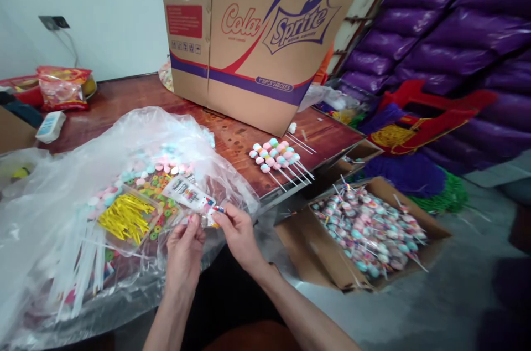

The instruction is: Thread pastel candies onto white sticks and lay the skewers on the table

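Both of my hands are closed in a pinch at the near end of a small printed plastic bag, which points away from me over the table. My left hand grips its left corner between thumb and finger. On the other corner is my right hand, fingers bent together. Beyond and left of the bag, green and orange rings and pastel candies lie on a clear plastic sheet. A clear tray of yellow twist ties sits left of my hands, beside white sticks.
Candy skewers lie at the table's right edge, under a large carton. An open box of wrapped candy sticks stands low on the right. A red stool and purple stacked packs are behind it.
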A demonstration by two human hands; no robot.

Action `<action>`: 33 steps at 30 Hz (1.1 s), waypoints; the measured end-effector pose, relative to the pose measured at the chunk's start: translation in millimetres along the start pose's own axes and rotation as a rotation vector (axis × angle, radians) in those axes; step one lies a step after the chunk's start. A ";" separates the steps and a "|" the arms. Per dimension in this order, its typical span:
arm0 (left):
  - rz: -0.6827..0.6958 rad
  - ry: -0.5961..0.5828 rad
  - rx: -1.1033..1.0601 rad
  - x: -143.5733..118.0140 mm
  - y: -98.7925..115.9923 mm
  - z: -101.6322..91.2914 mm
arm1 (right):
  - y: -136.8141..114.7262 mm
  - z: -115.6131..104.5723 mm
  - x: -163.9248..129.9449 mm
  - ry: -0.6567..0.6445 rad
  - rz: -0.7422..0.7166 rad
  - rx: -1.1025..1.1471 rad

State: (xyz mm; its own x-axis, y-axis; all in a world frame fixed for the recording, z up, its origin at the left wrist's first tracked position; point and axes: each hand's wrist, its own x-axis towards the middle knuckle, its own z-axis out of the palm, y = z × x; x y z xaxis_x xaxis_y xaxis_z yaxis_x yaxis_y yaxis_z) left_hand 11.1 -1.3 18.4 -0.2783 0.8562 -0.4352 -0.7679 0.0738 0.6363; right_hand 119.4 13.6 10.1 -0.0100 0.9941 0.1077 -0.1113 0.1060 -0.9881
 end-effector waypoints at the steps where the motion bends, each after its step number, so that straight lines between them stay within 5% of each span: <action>1: 0.060 -0.001 0.026 -2.3 -3.3 0.4 | 0.2 -1.0 -1.4 0.011 -0.010 -0.032; 3: 0.105 -0.007 0.049 -6.5 -7.7 3.2 | 0.7 -2.8 -3.3 0.030 -0.010 -0.067; 9: -0.041 0.078 0.059 -3.8 -2.3 9.7 | 4.6 -17.9 -1.1 -0.011 -0.015 -0.136; 20: 0.168 0.081 0.054 2.8 -16.8 21.1 | 13.7 -56.6 23.7 0.168 -0.084 -0.354; 27: -0.003 0.152 -0.046 19.4 3.4 14.0 | 18.8 -145.2 93.2 0.540 -0.218 -1.252; 33: -0.001 0.195 -0.073 22.1 3.2 5.5 | 38.5 -166.4 109.7 0.426 -0.193 -1.460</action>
State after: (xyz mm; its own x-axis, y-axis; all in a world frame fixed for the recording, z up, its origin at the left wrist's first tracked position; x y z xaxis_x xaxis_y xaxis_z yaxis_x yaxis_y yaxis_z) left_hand 5.7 20.6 14.4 -0.3786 0.7406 -0.5551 -0.8058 0.0312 0.5913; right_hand 279.3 130.4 -34.4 0.1946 0.8683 0.4562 0.9679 -0.0945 -0.2328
